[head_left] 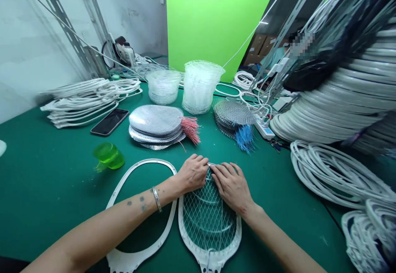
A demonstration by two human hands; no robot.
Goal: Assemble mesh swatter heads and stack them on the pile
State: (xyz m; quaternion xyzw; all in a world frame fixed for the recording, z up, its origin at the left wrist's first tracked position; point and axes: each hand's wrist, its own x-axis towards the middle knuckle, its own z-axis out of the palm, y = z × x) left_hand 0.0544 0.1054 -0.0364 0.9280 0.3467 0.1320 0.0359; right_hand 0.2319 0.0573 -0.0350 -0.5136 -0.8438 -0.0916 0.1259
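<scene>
A white racket-shaped plastic frame with a diamond mesh across it lies in front of me on the table. My left hand is closed at its far end, fingers pinched at the rim and mesh edge. My right hand lies over the far right part of the rim, fingers stretched out and resting on it; its thumb side is partly hidden. Under my left forearm lies a second white frame with no mesh in it.
Perforated metal mesh sheets with red wires and darker ones with blue wires lie beyond. Clear mesh stacks, a phone, a green gel lump and white frame piles surround them. A person is behind.
</scene>
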